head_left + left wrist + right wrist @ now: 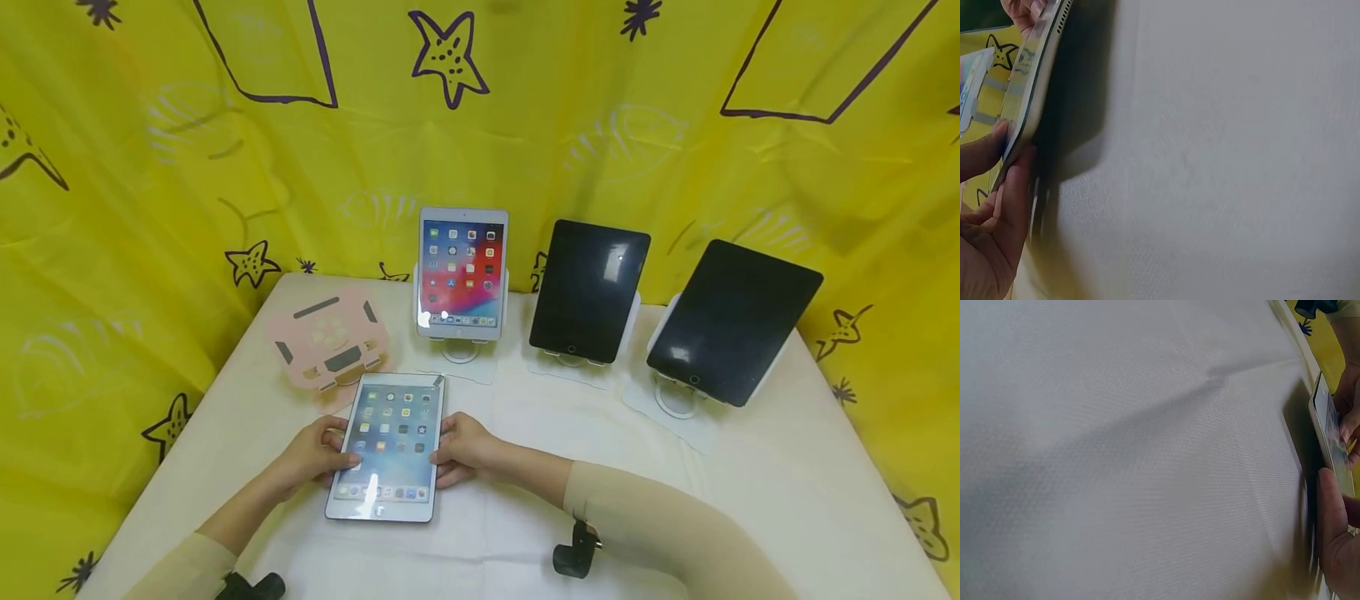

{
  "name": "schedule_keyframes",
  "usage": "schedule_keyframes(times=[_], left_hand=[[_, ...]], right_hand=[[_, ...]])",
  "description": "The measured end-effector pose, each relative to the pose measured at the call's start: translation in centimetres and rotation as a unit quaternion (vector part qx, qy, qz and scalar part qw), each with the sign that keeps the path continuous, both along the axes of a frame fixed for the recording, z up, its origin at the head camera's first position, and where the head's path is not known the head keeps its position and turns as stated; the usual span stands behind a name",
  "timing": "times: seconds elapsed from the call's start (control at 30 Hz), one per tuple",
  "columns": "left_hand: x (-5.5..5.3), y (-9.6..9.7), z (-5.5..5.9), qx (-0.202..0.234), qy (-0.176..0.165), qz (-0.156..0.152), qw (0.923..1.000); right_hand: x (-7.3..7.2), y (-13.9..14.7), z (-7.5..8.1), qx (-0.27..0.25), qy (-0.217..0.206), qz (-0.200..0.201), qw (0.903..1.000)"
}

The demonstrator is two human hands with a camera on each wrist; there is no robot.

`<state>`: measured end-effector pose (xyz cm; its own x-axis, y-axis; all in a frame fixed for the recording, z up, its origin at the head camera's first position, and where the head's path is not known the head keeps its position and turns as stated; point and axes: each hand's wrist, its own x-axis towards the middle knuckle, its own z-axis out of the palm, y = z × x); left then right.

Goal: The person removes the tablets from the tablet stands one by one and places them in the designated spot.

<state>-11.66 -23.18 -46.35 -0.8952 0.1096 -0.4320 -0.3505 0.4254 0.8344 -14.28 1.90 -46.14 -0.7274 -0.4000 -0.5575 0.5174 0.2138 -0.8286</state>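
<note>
A white-framed tablet [393, 450] with a lit screen of app icons is held between both hands at the front of the table. My left hand [318, 454] grips its left edge, thumb over the front. Opposite, my right hand [465, 450] pinches the right edge with the thumb on the front and fingers behind. In the left wrist view the tablet [1035, 100] is seen edge-on, tilted above the white cloth with a shadow beneath. The right wrist view shows fingers [1332, 506] behind the tablet [1332, 437]. Just beyond it stands a pink tablet stand [303, 350] with cutouts, bearing no tablet.
Along the back, a lit white tablet [462, 271] and two dark-screened tablets, one in the middle [588, 292] and one at the right [735, 321], lean on white stands. A yellow patterned curtain [525, 150] hangs behind the white-covered table [540, 500].
</note>
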Motion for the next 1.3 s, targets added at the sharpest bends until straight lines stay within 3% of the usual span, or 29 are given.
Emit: schedule_keyframes(times=[0.3,0.6,0.77,1.0,1.13,1.3], left_hand=[[-0.3,-1.1,0.0,-0.033,0.003,-0.007,0.9994],[-0.8,-1.4,0.5,-0.053,0.012,0.006,0.9985],[-0.8,-1.4,0.4,-0.077,0.024,0.017,0.9966],[-0.7,-1.6,-0.1,-0.09,0.042,0.035,0.9945],[-0.6,-1.6,0.0,-0.087,0.049,0.038,0.9943],[-0.6,-1.2,0.8,-0.143,0.102,0.031,0.9839]], right_hand=[[-0.6,-1.7,-0.3,0.032,0.006,-0.006,0.9995],[-1.3,-2.8,0.0,0.093,0.065,0.006,0.9936],[-1.7,-3.1,-0.1,0.12,0.104,0.031,0.9868],[-1.4,-3.4,0.4,0.173,0.164,0.073,0.9685],[-1.3,-3.4,0.7,0.179,0.162,0.077,0.9674],[-1.9,-2.5,1.0,0.179,0.147,0.07,0.9703]])
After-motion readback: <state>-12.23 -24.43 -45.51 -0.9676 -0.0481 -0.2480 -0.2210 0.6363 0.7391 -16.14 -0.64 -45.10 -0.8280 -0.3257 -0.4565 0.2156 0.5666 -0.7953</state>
